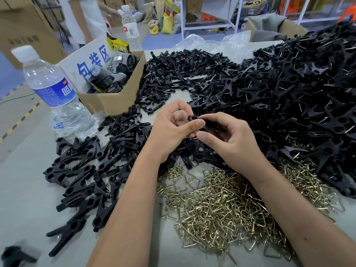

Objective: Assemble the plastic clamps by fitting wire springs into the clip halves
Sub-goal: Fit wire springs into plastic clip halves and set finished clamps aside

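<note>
My left hand (174,128) and my right hand (229,140) meet above the middle of the table, both gripping one black plastic clamp (194,118). Its end with a round hole shows between my fingers; the rest is hidden by them. Whether a spring sits in it I cannot tell. A pile of brass-coloured wire springs (217,207) lies just below my wrists. Loose black clip halves (183,74) are heaped beyond my hands. Clamps with wires showing lie at the left (81,176) and in a tall heap at the right (308,89).
A water bottle (55,93) stands at the left, next to an open cardboard box (115,99) of black and grey parts. A second bottle (130,26) stands behind it. Clear plastic bags (212,42) lie at the far edge. A person stands at the back left.
</note>
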The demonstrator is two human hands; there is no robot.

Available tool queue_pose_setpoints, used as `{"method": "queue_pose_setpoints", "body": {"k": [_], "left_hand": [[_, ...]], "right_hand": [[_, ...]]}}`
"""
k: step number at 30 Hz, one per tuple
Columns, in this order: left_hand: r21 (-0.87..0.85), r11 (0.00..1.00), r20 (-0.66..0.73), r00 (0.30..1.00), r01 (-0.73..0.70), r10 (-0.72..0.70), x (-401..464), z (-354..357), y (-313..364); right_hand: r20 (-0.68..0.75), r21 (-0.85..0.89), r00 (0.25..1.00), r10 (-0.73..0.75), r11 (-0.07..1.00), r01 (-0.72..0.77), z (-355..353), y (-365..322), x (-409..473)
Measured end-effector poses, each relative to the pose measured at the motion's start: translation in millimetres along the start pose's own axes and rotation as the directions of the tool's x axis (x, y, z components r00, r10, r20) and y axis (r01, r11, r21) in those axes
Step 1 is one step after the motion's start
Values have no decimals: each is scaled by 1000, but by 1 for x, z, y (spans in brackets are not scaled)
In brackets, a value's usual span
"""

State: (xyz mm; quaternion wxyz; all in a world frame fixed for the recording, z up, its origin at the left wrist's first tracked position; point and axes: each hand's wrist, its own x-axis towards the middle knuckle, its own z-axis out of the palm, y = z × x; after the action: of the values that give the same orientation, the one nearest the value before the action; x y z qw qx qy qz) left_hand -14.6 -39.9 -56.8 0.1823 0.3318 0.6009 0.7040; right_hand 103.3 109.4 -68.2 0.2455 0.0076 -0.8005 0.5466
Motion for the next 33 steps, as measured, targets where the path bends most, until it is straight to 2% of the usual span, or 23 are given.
{"method": "queue_pose_setpoints", "body": {"k": [3,9,12,14,15,17,18,20,22,23,25,31,33], "left_hand": [[0,1000,35,999,27,-27,0,0,1],[-54,994,137,987,95,-87,-3,-17,6],[-8,999,91,995,34,-33,-2,-22,4],[4,1000,28,1000,-5,4,-1,-27,3],[0,1000,-20,1000,-15,15,-1,-30,3],[-24,999,-140,990,-37,34,0,-37,3],[-41,998,-197,979,-55,46,1,-39,3],[-80,993,-274,960,-83,58,3,-42,2],[-91,991,-305,950,-94,62,4,-41,1],[-75,992,-307,949,-98,71,5,-40,0],[-26,994,-309,946,-110,96,6,-38,-1],[17,994,-323,940,-113,112,7,-36,-3],[6,993,-324,940,-114,109,7,-35,-4]], "right_hand": [[-38,53,999,13,999,-11,-1,2,0],[-7,111,998,60,992,-59,-2,1,-1],[18,80,998,68,994,-69,1,-1,-1],[-29,39,994,106,994,-104,4,-4,2],[-68,-13,992,108,994,-110,5,-7,3],[-101,-213,995,-5,977,-17,5,-13,4],[-34,-314,995,-92,946,77,5,-18,4],[257,-425,950,-175,863,274,8,-29,5],[508,-521,854,-109,751,405,16,-35,6],[565,-569,823,-54,698,436,21,-35,6],[574,-615,818,25,673,410,27,-34,6],[551,-596,833,50,723,351,28,-35,4],[524,-552,851,36,776,307,26,-36,3]]}}
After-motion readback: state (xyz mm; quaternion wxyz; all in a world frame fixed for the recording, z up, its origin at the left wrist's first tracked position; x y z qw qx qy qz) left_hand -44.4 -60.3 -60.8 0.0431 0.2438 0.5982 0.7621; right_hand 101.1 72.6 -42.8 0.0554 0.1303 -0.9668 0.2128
